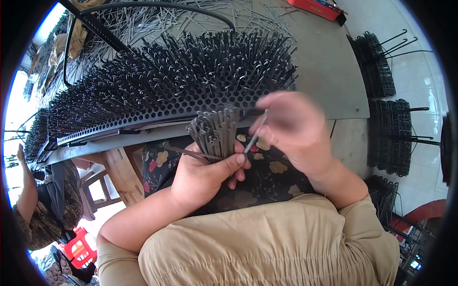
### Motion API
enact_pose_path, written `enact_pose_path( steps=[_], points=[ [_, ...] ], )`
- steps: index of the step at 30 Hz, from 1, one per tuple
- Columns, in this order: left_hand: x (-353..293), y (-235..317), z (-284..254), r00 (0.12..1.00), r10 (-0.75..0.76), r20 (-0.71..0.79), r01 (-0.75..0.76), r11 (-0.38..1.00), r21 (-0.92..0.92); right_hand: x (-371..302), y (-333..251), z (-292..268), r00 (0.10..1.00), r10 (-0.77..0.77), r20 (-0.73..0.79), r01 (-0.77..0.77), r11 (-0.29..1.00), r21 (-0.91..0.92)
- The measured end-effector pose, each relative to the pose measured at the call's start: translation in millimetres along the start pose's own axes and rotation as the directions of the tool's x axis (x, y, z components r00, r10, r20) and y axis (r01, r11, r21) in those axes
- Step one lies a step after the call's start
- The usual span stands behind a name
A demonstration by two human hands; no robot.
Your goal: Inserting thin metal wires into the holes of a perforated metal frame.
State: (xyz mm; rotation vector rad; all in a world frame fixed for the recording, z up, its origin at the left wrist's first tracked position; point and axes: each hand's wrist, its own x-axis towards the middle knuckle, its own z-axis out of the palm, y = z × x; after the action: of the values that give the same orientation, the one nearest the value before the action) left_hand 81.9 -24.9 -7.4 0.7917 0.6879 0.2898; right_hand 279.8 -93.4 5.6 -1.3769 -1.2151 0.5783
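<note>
My left hand [205,176] is closed around a bundle of thin grey metal rods [214,131], their looped or bent ends pointing up. One rod [191,153] of the bundle sticks out sideways to the left. Between my left thumb and my right hand [296,121] a single metal rod [256,133] stands at a slant. My right hand is partly smeared by motion; its thumb and fingers come together around the upper part of that rod. Just beyond, a long black perforated rack [167,113] is packed with upright dark hooked rods [205,66].
Loose metal rods [191,21] lie scattered on the grey table [324,71] behind the rack. A red box [317,8] is at the far edge. Dark racks [389,138] stand along the right. Another person's arm [25,190] and a red stool [78,248] are at left.
</note>
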Motion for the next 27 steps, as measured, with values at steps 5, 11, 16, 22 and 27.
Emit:
enact_pose_path(
  steps=[5, 11, 16, 22, 27],
  points=[
    [3, 0, 3, 0.997, -0.062, 0.048, 0.057, 0.994, 0.091, 17, -1, -9, 0.974, -0.118, -0.196, 0.139, 0.985, 0.099],
    [4, -4, 2, 0.997, -0.083, -0.010, 0.083, 0.985, 0.152, 24, 15, -15, 0.853, -0.517, -0.066, 0.448, 0.792, -0.415],
    [5, -6, 2, 0.994, -0.106, 0.007, 0.103, 0.974, 0.201, 26, 12, -16, 0.804, -0.587, -0.089, 0.511, 0.761, -0.399],
    [10, -7, 3, 0.982, -0.182, 0.038, 0.163, 0.941, 0.296, 42, 8, -15, 0.762, -0.639, 0.101, 0.532, 0.530, -0.661],
    [14, -5, 5, 0.959, -0.276, 0.066, 0.228, 0.888, 0.399, 28, -8, -5, 0.824, -0.551, 0.131, 0.535, 0.681, -0.500]
  ],
)
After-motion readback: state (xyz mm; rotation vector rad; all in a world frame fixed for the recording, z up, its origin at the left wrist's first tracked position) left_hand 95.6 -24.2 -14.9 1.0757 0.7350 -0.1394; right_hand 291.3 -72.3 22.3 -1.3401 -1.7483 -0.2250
